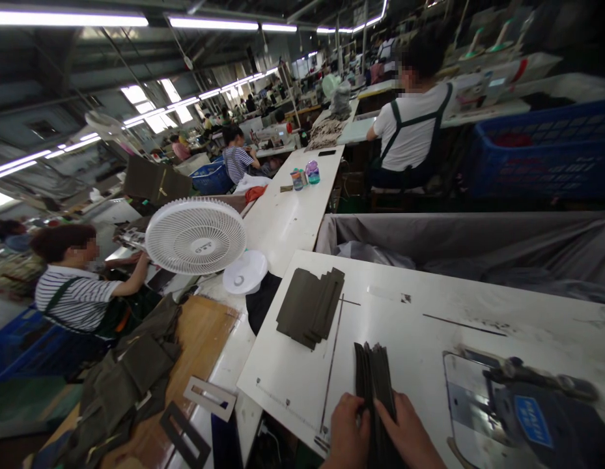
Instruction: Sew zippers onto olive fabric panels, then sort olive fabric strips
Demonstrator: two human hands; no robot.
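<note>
Dark olive fabric strips [375, 384] are lying in a narrow stack at the near edge of the white table [429, 326], and both hands are pinching them — the left hand [348, 433] pressing in from one side, the right hand [407, 435] from the other, fingers curled over the stack's near end. A 2nd pile of flat olive pieces [309, 306] is sitting well apart, farther back on the table. The sewing machine [541, 407] is standing just to the right. Beyond the left edge, a white fan [195, 236] is facing a seated person in a striped shirt [72, 290].
</note>
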